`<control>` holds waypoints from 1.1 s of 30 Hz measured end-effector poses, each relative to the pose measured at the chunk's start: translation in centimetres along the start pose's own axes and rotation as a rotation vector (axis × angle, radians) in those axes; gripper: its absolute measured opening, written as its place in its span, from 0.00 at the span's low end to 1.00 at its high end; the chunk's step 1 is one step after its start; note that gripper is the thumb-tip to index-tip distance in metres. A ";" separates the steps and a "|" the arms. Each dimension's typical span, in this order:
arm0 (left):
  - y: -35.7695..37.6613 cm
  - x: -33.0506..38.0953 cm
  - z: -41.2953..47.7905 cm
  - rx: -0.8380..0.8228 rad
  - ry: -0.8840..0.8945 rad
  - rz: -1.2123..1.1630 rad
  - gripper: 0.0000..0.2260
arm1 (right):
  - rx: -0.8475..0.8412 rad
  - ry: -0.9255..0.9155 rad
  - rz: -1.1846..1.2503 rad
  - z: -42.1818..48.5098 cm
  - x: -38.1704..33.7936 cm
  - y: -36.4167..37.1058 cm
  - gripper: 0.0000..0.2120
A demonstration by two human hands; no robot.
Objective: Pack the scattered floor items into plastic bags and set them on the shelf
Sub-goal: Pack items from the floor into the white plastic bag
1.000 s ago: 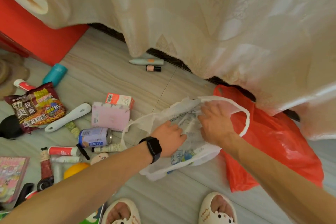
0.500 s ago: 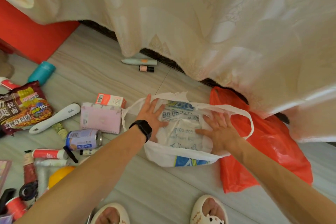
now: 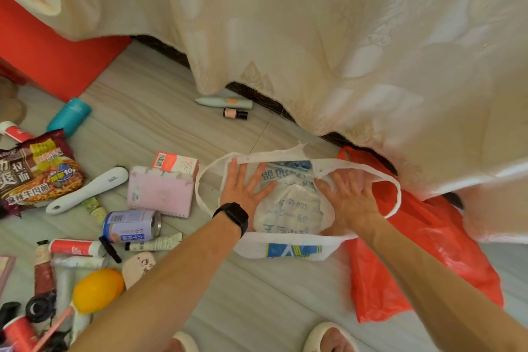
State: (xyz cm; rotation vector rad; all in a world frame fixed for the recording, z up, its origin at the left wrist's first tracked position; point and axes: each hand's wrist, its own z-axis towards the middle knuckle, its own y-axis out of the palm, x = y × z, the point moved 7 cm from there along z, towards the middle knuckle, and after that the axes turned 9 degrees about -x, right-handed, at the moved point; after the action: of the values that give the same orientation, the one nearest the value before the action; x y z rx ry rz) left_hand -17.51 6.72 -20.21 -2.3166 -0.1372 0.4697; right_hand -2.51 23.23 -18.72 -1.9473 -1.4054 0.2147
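Note:
A white plastic bag [image 3: 288, 208] with blue print lies spread on the floor in front of me, its mouth stretched wide. Both hands are inside it with fingers splayed flat: my left hand [image 3: 245, 188] presses its left side, my right hand [image 3: 347, 200] its right side. A red plastic bag [image 3: 428, 251] lies crumpled under and to the right of the white one. Scattered items lie to the left: a pink packet [image 3: 160, 194], an orange-and-white box [image 3: 177, 161], a drink can [image 3: 131, 226], a noodle packet [image 3: 37, 168], a white handle tool [image 3: 88, 188], tubes and a lemon [image 3: 97, 290].
A cream bedspread [image 3: 314, 37] hangs over the floor at the back and right. A pale tube [image 3: 224, 102] and a small bottle [image 3: 235, 113] lie by its hem. A teal cup [image 3: 68, 116] lies near a red cabinet [image 3: 57, 57]. My slippers [image 3: 328, 337] are at the bottom edge.
My hands went from bunching the white bag's top to lying flat inside it with fingers spread. The bag's mouth is now pulled wide and its handles lie outward.

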 end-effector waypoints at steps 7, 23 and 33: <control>-1.9 1.5 -1.7 -0.031 0.163 -0.229 0.34 | 0.054 -0.085 0.120 -1.9 -1.0 -2.0 0.51; 1.9 -13.9 -15.0 0.411 -0.340 -0.952 0.25 | 0.596 -0.421 0.662 -13.3 -10.0 -10.8 0.20; 9.1 -17.6 -8.0 0.076 -0.336 -0.812 0.31 | 0.392 -0.420 0.525 2.5 -15.6 -19.7 0.25</control>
State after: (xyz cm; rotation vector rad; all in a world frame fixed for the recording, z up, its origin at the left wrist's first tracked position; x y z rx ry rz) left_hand -31.19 -9.25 -16.28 -1.8759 -1.1420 0.4154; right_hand -24.91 13.61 -12.23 -1.9555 -0.9569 1.1100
